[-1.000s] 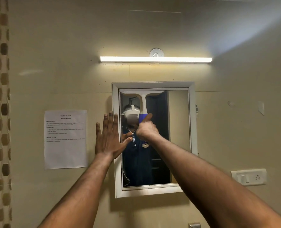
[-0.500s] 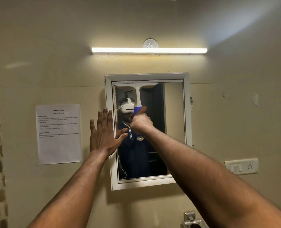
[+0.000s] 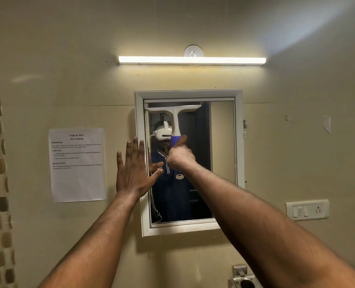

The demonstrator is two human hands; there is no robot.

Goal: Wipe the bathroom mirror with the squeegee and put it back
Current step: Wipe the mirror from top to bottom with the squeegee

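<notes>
A white-framed mirror (image 3: 222, 142) hangs on the beige wall. My right hand (image 3: 179, 155) is shut around the blue grip of a white T-shaped squeegee (image 3: 175, 116). Its blade lies across the upper left of the glass, a little below the top of the frame. My left hand (image 3: 134, 169) is flat and open, fingers spread, pressed on the mirror's left frame edge and the wall beside it. The glass reflects a person in dark clothing.
A lit tube light (image 3: 192, 60) runs above the mirror. A printed paper sheet (image 3: 78, 164) is taped on the wall at the left. A switch and socket plate (image 3: 307, 209) sits at the right. A metal holder (image 3: 242, 277) sticks out below the mirror.
The squeegee blade has slid a short way down from the top of the glass. My left hand stays flat on the frame. The view tilted downwards, showing the metal holder.
</notes>
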